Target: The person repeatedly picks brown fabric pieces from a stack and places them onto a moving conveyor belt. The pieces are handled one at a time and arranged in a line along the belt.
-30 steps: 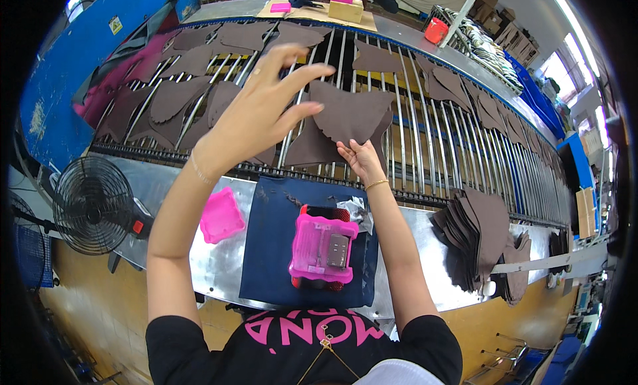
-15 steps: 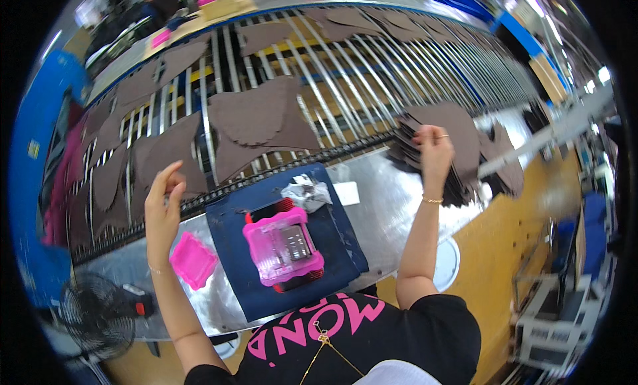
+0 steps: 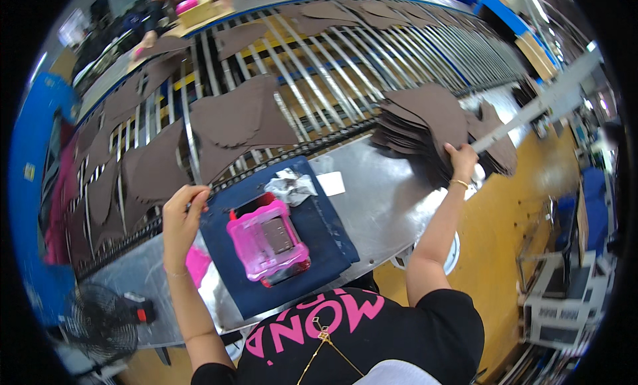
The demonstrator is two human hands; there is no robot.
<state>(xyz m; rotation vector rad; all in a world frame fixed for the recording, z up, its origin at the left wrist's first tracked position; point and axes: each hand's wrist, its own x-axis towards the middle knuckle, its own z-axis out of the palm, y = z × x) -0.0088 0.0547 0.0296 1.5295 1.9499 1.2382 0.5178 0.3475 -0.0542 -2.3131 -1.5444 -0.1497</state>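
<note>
My right hand (image 3: 460, 162) grips the near edge of a stack of dark brown flat cut pieces (image 3: 425, 112) at the right, its thumb and fingers at the top piece. My left hand (image 3: 182, 219) hovers by the left corner of a dark blue mat (image 3: 332, 242), its fingers curled and their tips together; whatever is in them, if anything, I cannot make out. On the mat lies a pink wavy-edged frame (image 3: 249, 249) over a red and black base, with a brownish rectangle (image 3: 276, 235) in its opening. Crumpled silvery wrap (image 3: 292, 187) lies above it.
Beyond the metal table (image 3: 372, 219) runs a roller conveyor (image 3: 319, 86) carrying brown cut pieces (image 3: 229, 112). Another pink piece (image 3: 197, 265) lies partly behind my left wrist. A white card (image 3: 330, 183) sits beside the mat. A fan (image 3: 100, 322) stands lower left; another person's hand (image 3: 149, 38) is far left.
My right hand has come down from above the stack to its near edge and closed there. My left hand has moved right and nearer, its fingers drawing together. The view has shifted slightly.
</note>
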